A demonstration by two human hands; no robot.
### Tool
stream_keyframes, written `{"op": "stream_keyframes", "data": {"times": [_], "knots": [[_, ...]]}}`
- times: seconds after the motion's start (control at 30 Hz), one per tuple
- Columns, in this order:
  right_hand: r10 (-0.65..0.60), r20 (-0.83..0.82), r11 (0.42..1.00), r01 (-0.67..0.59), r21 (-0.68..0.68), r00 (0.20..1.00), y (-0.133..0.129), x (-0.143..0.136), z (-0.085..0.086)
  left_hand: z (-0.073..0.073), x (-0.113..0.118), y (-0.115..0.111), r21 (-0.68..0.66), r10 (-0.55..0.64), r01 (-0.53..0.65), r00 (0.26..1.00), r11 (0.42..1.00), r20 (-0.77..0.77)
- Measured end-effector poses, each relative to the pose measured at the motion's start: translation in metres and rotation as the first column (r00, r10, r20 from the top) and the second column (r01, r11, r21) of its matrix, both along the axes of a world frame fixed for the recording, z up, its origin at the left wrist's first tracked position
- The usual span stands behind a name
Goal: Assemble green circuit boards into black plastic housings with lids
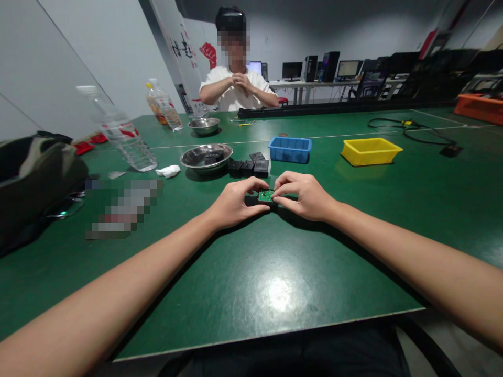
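Observation:
A small green circuit board (266, 196) sits in a dark casing between my two hands, low over the green table. My left hand (240, 203) is curled round the left side of it, thumb in front and fingers behind. From the right, my right hand (302, 196) pinches at the board's right edge with its fingertips; anything tiny between them is too small to tell. Just beyond my hands lie several black plastic cases (249, 167). More black parts rest in a steel bowl (188, 163) to their left.
Behind my hands stand a blue bin (290, 151) and a yellow bin (371, 152). At left are a water bottle (124, 137), a crumpled tissue (168, 171) and a bag (35, 183). A cable (424, 133) lies at right. Across the table sits a person (236, 86) with hands together.

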State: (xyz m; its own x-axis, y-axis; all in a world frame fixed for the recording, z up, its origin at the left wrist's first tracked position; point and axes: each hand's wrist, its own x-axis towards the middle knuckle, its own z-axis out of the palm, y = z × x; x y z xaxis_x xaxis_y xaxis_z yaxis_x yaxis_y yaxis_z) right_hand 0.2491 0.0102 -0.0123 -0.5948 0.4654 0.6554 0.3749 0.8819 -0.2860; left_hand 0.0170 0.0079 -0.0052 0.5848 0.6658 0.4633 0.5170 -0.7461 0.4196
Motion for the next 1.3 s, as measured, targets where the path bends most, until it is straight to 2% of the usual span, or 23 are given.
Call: {"op": "stream_keyframes", "data": {"times": [0.27,0.57,0.63,0.7,0.83,0.93,1.0,1.1,1.3], "knots": [[-0.005,0.082,1.000,0.003,0.016,0.997,-0.001,0.001,0.003,0.001,0.000,-0.002,0.010,0.018,-0.018,1.000,1.000,0.008],[0.000,0.070,1.000,0.001,-0.011,0.998,-0.003,0.000,0.002,0.002,0.000,0.000,0.030,-0.012,0.013,0.999,0.999,-0.031],[-0.022,0.033,0.998,0.024,-0.051,0.999,-0.003,-0.001,0.003,0.002,-0.001,0.000,0.025,-0.003,0.003,0.999,1.000,-0.032],[-0.098,-0.019,0.991,0.096,-0.089,0.995,0.000,0.000,0.003,0.001,-0.001,0.000,0.010,0.021,-0.021,1.000,1.000,-0.021],[-0.352,-0.060,0.929,0.341,-0.142,0.934,0.014,0.010,0.001,0.001,-0.002,0.002,-0.046,0.103,-0.102,0.995,0.994,0.004],[-0.540,0.028,0.830,0.538,-0.149,0.841,0.028,0.021,-0.005,-0.001,-0.003,0.004,-0.077,0.134,-0.133,0.991,0.988,0.015],[-0.622,0.101,0.764,0.630,-0.137,0.776,0.035,0.027,-0.010,-0.001,-0.004,0.005,-0.080,0.144,-0.142,0.989,0.987,0.015],[-0.676,0.173,0.711,0.695,-0.103,0.717,0.039,0.031,-0.016,-0.002,-0.004,0.006,-0.070,0.149,-0.148,0.989,0.986,0.011],[-0.655,0.282,0.709,0.699,-0.094,0.701,0.037,0.031,-0.016,0.000,-0.004,0.005,-0.064,0.155,-0.155,0.988,0.986,-0.003]]}}
